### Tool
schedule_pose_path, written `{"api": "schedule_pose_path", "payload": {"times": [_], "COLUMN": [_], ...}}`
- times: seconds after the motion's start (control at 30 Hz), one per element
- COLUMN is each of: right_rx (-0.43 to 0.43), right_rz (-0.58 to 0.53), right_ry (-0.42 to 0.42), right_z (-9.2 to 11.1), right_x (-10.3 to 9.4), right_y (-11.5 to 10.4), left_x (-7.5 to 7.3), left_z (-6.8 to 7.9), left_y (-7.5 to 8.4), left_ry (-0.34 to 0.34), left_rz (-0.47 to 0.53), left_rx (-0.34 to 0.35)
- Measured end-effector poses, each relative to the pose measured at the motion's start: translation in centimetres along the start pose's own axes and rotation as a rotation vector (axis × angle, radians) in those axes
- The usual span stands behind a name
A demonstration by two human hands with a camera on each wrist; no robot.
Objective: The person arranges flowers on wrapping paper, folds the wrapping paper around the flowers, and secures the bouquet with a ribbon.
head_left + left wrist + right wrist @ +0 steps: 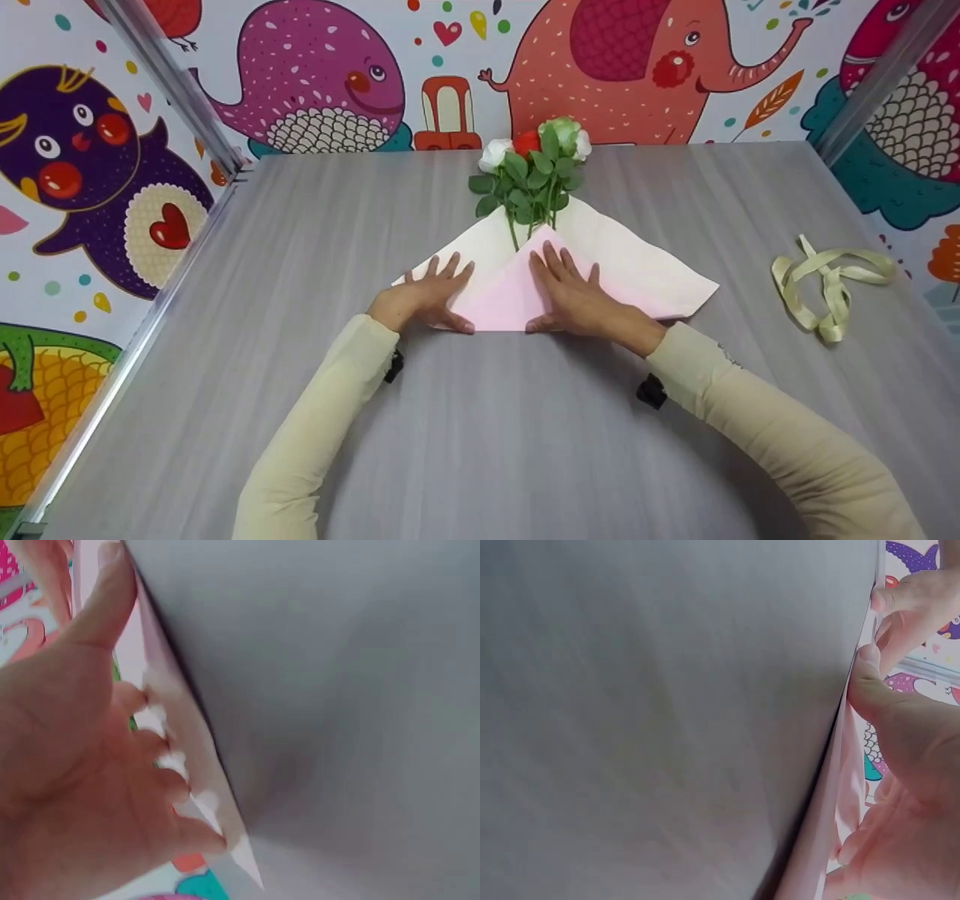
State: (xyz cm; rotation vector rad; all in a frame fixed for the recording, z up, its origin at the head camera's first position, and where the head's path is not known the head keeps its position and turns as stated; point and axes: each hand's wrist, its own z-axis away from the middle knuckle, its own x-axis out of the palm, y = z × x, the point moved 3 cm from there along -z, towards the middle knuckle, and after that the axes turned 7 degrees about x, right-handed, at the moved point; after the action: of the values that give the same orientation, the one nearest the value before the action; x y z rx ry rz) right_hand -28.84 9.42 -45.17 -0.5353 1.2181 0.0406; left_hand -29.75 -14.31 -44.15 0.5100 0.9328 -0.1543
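Observation:
A sheet of wrapping paper, cream on one face and pink on the other, lies on the table with its near part folded up into a pink flap. On its far part rests a bunch of roses, white, red and pale green, the lower stem ends hidden under the flap. My left hand presses the left side of the paper, fingers spread and thumb along the near fold. The right hand lies spread on the flap, fingertips near its peak and thumb at the folded edge. Both wrist views show straight fingers touching the paper.
A loose pale-green ribbon lies in loops at the table's right. The grey table meets walls printed with cartoon animals at the back and sides. Metal posts stand at the back corners.

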Motion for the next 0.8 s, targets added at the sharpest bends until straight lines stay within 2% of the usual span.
{"api": "schedule_pose_path", "payload": {"times": [0.2,0.3,0.43,0.63,0.8], "right_rx": [0.032,0.052,0.069,0.100,0.115], "right_rz": [0.011,0.015,0.018,0.020,-0.001], "right_ry": [-0.025,-0.035,-0.040,-0.048,-0.055], "right_z": [-0.4,-0.6,-0.7,-0.4,0.7], "right_x": [0.1,0.1,0.0,-0.4,-1.0], "right_y": [0.1,0.0,0.1,0.6,2.1], "left_x": [0.0,0.0,-0.1,-0.2,-0.1], "left_z": [0.0,0.0,-0.1,-0.1,0.1], "left_y": [-1.3,-1.5,-1.3,-0.9,-1.3], "left_ry": [0.012,0.028,0.031,0.032,0.039], "left_rz": [0.040,0.026,-0.013,-0.020,0.009], "left_rx": [0.023,-0.002,-0.045,-0.070,-0.054]}}
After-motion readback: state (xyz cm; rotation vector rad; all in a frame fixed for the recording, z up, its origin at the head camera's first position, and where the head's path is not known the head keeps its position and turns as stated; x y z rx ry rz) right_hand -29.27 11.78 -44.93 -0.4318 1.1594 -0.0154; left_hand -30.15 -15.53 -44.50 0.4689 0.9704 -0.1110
